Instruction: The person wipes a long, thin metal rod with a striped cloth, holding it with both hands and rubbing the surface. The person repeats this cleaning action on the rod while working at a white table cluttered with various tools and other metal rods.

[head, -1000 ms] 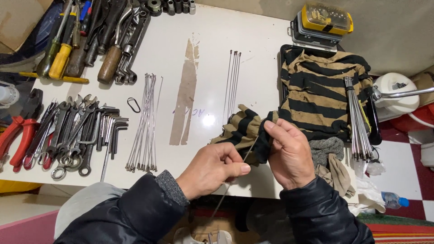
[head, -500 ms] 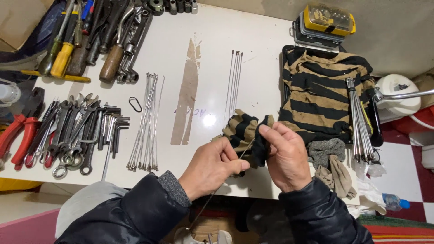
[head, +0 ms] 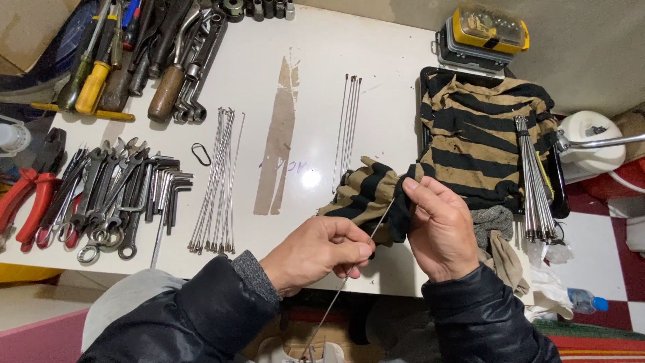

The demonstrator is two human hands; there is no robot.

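- Left hand (head: 321,252) nearest, pinched shut on a thin metal spoke (head: 376,227), fingers clamped near mid-length; lower end running down past table edge (head: 201,265)
- Right hand (head: 440,228) just beyond, closed around a fold of striped rag (head: 366,195) wrapped over the spoke's upper part
- Spoke likely light, springy, slick when bare; best held by pinch close to the rag to limit flex
- Rag soft, limp, bunching easily; good grip through cloth
- Further left: loose spokes (head: 216,181) fanned on white table, wrenches (head: 107,202), red pliers (head: 30,202)
- Centre, beyond hands: small spoke group (head: 348,121)
- Right: bundled spokes (head: 534,178) on striped cloth over black tray (head: 559,195)
- Far edge: screwdrivers (head: 94,81), yellow case (head: 489,28)
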